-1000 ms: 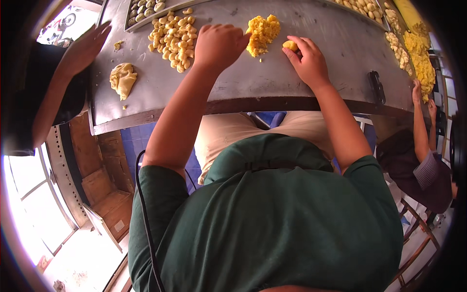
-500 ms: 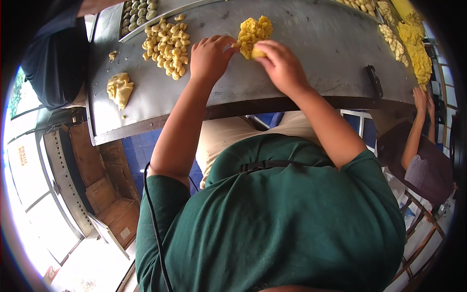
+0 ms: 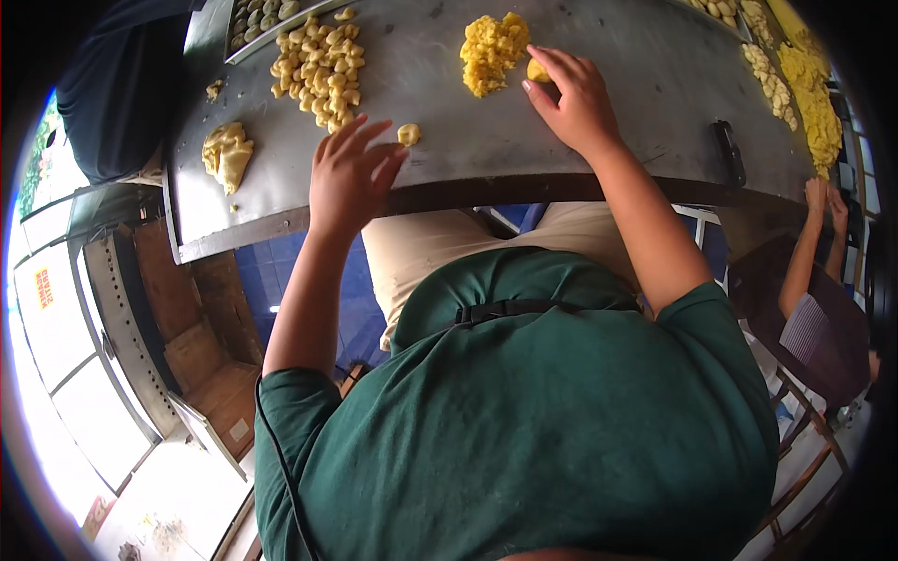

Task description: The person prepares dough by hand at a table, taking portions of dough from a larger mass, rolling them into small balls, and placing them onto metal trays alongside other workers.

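Hands apart, dough piece (image 3: 409, 135) between
Watching remotely, I judged a brush from the open, empty left hand (image 3: 350, 179) could roll it off the table (image 3: 645, 93) at the near edge, and too hard a squeeze could crumble the yellow lump (image 3: 539, 72). The piece lay just right of the left fingertips; the lump sat in the right hand's (image 3: 580, 101) curled fingers, beside the yellow mound (image 3: 490, 56)
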Demonstrator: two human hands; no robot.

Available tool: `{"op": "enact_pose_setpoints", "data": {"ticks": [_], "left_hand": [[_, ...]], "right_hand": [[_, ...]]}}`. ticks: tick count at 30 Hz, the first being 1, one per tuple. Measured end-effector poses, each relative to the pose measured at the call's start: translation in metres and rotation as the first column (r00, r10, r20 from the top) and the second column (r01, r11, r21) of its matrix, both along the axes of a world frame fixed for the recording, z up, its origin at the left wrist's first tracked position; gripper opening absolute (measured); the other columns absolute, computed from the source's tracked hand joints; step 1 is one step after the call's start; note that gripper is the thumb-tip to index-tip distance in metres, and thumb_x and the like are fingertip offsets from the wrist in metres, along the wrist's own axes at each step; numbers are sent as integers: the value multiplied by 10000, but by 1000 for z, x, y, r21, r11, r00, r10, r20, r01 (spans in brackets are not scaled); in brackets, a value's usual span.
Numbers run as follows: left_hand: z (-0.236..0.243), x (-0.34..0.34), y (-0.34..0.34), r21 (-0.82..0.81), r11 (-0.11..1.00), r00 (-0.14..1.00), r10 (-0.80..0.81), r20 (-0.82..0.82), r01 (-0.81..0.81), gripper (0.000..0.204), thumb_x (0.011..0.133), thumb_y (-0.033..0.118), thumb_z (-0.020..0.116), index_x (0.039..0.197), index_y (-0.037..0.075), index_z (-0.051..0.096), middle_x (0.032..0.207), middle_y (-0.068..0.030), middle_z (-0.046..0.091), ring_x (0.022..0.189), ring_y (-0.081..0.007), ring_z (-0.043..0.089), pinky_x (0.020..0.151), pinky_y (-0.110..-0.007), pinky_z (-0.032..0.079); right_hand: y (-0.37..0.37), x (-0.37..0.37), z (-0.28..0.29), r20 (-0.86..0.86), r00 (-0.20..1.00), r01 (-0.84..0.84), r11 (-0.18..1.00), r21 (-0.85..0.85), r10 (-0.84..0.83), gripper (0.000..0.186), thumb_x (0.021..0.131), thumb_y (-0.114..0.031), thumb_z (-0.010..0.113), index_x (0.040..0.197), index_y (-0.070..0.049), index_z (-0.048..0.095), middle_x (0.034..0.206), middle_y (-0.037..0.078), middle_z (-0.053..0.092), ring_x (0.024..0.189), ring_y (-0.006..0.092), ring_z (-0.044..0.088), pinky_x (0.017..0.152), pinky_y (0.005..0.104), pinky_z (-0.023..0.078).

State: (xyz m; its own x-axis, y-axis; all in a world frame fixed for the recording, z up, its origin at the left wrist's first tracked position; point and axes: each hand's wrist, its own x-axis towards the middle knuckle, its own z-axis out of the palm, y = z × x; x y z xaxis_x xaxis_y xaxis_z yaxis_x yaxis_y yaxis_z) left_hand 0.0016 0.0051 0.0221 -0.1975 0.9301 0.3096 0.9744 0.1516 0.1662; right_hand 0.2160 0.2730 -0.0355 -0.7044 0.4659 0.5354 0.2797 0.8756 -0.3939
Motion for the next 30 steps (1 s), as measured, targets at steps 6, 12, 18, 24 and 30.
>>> {"op": "enact_pose_setpoints", "data": {"ticks": [6, 12, 18, 24, 30], "left_hand": [[6, -5, 102, 387, 916, 990, 59, 127, -104, 213, 971, 284, 700, 845, 114, 718, 889, -42, 695, 887, -295, 647, 853, -459, 457], [-36, 8, 134, 344, 925, 974, -95, -207, 163, 237, 954, 374, 629, 858, 164, 683, 885, -14, 648, 908, -268, 623, 862, -443, 417], [-40, 5, 115, 399, 917, 987, 43, -156, 23, 248, 976, 382, 591, 825, 200, 665, 818, 6, 642, 834, -259, 611, 841, -429, 415], [-27, -3, 90, 179, 894, 846, 302, 439, -411, 341, 1033, 336, 565, 828, 68, 619, 841, -137, 649, 882, -342, 617, 830, -472, 429], [-26, 17, 13, 90, 918, 922, 387, 24, -387, 164, 993, 323, 659, 1025, 173, 720, 1127, -18, 708, 1081, -299, 650, 978, -461, 451]], "right_hand": [[0, 6, -1, 9, 999, 51, 998, -48, -51, 396, 922, -159, 754, 1313, -143, 695, 1214, 68, 729, 1097, 297, 667, 976, 413, 533], [-5, 7, 5, -17, 1000, -17, 1000, -11, 17, 406, 918, -144, 756, 1320, -129, 698, 1253, 72, 729, 1103, 286, 672, 982, 402, 538], [-3, 5, 5, 42, 999, -10, 1000, 28, 9, 412, 915, -251, 774, 1309, -149, 711, 1293, 56, 715, 1167, 274, 639, 1037, 411, 492], [-4, 2, 4, 63, 994, 87, 994, 61, -91, 397, 905, -306, 791, 1280, -189, 732, 1185, 34, 711, 1087, 281, 640, 987, 435, 495], [-10, 4, -1, -123, 992, -60, 982, -178, 38, 394, 919, -277, 777, 1304, -220, 719, 1170, 41, 710, 1046, 288, 665, 953, 433, 537]]}}
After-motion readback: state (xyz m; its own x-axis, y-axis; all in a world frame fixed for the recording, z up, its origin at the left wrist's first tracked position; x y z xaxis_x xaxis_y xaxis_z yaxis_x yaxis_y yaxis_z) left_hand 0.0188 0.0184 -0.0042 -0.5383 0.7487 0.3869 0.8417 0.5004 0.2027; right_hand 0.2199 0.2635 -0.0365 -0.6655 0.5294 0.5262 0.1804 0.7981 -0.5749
